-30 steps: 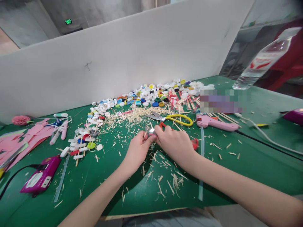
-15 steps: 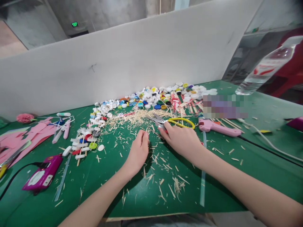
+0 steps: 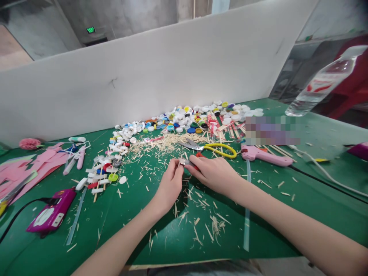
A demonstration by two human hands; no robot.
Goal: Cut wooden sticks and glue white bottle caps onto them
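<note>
In the middle of the green table, my right hand (image 3: 211, 168) is closed around a red-handled knife (image 3: 198, 162); its metal blade points left and meets the fingertips of my left hand (image 3: 169, 184). Those left fingers are pinched together, and whatever sits between them is too small or hidden to name. Just beyond my hands lie yellow-handled scissors (image 3: 220, 150), blades apart and pointing left. Pale wood shavings (image 3: 169, 142) are heaped behind them, with loose slivers scattered under and around both hands.
Bottle caps (image 3: 181, 114) in many colours pile along the white board (image 3: 143, 76). Flat sticks (image 3: 221, 126) lie at right, near a pink glue gun (image 3: 266, 156). A magenta power box (image 3: 53, 211), pink paper (image 3: 34, 161) and glue sticks are at left. A water bottle (image 3: 324, 82) stands far right.
My right hand has moved left and slightly toward me, away from the scissors, bringing the knife blade to my left fingertips. The left hand has barely shifted.
</note>
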